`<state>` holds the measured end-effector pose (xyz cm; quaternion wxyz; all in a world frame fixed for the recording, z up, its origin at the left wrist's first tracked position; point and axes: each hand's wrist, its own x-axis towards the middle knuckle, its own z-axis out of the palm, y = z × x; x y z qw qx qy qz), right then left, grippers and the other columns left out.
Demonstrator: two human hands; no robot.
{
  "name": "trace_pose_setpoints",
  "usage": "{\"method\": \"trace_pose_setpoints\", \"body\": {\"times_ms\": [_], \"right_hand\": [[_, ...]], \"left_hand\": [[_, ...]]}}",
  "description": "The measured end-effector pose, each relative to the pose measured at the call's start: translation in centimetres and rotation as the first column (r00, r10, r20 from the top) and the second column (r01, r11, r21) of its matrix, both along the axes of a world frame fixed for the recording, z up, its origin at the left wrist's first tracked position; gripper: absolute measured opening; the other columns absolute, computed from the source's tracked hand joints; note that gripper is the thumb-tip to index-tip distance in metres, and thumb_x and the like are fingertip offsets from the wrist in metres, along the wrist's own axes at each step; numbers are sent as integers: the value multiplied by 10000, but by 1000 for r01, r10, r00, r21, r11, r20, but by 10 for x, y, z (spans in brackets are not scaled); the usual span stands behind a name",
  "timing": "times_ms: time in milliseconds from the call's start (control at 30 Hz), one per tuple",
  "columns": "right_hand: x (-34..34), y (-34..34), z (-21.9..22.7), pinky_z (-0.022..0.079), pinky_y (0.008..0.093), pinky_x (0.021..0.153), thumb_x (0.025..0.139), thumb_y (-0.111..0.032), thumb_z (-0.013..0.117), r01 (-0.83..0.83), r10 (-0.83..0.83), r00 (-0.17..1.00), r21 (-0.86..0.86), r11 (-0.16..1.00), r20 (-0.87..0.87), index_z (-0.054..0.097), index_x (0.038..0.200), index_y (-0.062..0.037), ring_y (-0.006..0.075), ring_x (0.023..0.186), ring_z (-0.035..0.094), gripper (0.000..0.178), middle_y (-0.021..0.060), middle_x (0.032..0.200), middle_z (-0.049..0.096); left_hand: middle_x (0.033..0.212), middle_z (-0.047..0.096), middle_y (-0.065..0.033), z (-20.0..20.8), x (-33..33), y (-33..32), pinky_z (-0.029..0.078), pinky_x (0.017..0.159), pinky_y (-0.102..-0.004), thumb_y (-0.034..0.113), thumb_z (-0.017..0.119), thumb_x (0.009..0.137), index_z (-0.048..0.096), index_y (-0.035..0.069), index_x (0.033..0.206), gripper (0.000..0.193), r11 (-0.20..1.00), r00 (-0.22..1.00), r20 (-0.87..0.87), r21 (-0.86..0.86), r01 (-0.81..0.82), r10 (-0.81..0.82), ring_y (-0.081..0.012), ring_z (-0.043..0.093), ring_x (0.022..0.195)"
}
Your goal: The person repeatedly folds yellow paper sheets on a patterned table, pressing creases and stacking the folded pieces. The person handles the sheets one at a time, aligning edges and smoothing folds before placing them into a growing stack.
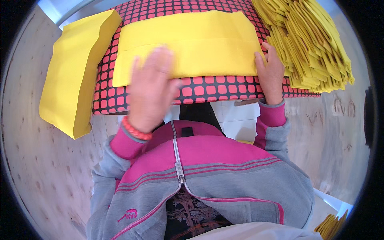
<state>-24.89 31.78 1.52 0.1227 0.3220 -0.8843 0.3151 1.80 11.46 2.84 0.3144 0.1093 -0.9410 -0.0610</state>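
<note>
A folded yellow cloth lies flat on a table with a pink-and-black checked cover. My left hand, smeared by motion, is stretched out flat over the cloth's near left part, and a red beaded bracelet circles that wrist. At the cloth's right edge rests my right hand, its thumb and forefinger apart and touching the border. The undersides of both hands are hidden.
To the left, a neat yellow stack reaches past the table's edge. A thick pile of folded yellow cloths sits at the right. The checked table cover shows along the near edge. More yellow folded cloth appears low at the right.
</note>
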Motion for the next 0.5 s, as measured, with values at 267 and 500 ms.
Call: {"method": "trace_pose_setpoints", "body": {"times_ms": [267,500], "right_hand": [[-2,0,-3,525,467,773,918,-175,672,-68,64,990,-30,997,-126,598,1239,-41,392,918,677,356,191,1023,702],[-1,-2,-3,526,462,796,920,-186,676,-48,42,986,-36,998,-159,595,1239,-39,386,965,675,361,190,1063,706]], "left_hand": [[1536,430,-210,-3,-34,30,235,1200,-563,464,677,898,522,10,1424,712,981,963,187,54,186,-193,-351,384,1450],[1565,390,-204,-12,-33,27,220,1189,-600,548,660,883,471,38,1474,804,984,945,273,66,167,-179,-356,351,1468]]}}
